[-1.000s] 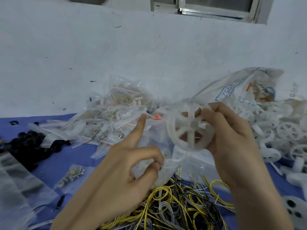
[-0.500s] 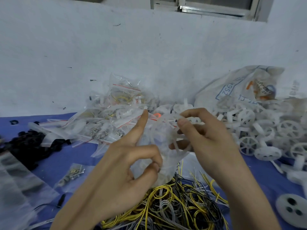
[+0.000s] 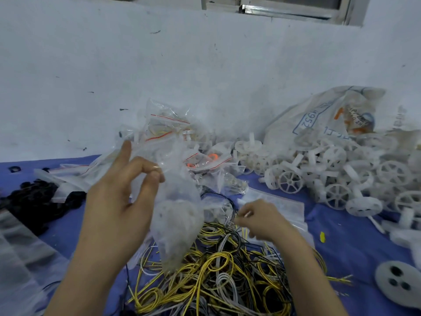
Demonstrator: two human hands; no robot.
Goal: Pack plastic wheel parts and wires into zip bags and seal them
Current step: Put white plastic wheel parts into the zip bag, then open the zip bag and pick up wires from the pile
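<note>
**Bag held open-ended over the wires: spill and snag risks**

The clear plastic zip bag (image 3: 180, 224) hangs at centre frame, pinched near its mouth between the thumb and a curled finger of the left hand (image 3: 118, 201); the forefinger stands free. The right hand (image 3: 266, 224) is low, right of centre, its fingers (image 3: 247, 214) curled at the top of the tangle of yellow, black and white wires (image 3: 216, 277). Blur prevents saying whether they have hold of a strand.

Risks, as judged:
- The bag is held at one spot only. If the pinch slips, it drops into the tangle and may shed its load.
- The mouth looks unsealed; tilting it could let the contents out.
- One wire pulled from the tangle is likely to drag others with it.
- Stiff wire ends could catch on the thin film.

Containers:
- The held bag carries a pale mass in its lower half, too blurred to identify.
- A pile of filled clear zip bags with red seal strips (image 3: 168, 131) lies behind it; yellow wire and orange pieces show inside.
- A flat clear zip bag (image 3: 284, 206) lies on the blue surface (image 3: 355, 245) beside the right hand; it appears empty.
- A large white printed sack (image 3: 319, 115), upper right, lies behind the heap of white plastic spoked wheel parts (image 3: 337, 169).
</note>
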